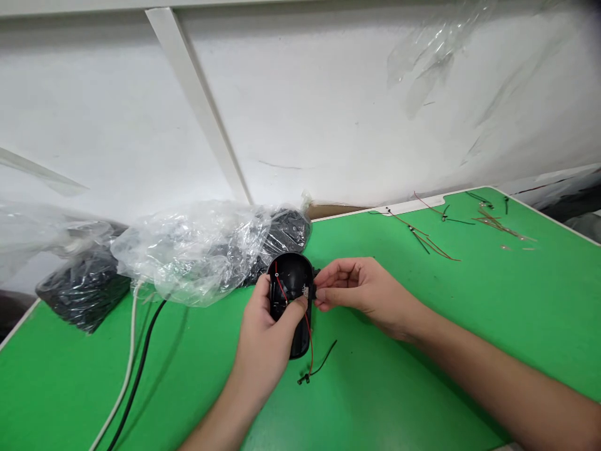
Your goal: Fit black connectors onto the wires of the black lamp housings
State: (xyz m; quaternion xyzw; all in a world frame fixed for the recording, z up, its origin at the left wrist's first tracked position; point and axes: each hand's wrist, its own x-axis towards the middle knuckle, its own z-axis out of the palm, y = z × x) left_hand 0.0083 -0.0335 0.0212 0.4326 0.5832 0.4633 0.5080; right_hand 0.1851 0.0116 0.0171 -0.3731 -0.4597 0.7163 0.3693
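A black oval plastic housing [292,270] lies in my left hand [272,332], hollow side up. The thumb presses inside it, beside a small pale part [305,292] near the right wall. A red wire [280,285] runs through the housing and hangs over its lower edge, down to a small black connector piece [304,378] with a short black wire [325,357]. My right hand [345,285] pinches at the housing's right edge, thumb against fingers. Something small and dark shows at those fingertips, too hidden to name.
Clear plastic bags [188,250] holding black parts lie at the back left of the green table [404,388]. A white cable [133,338] and a black cable [149,332] cross the left side. Loose wires [432,241] are scattered at the back right, before a white wall [305,113].
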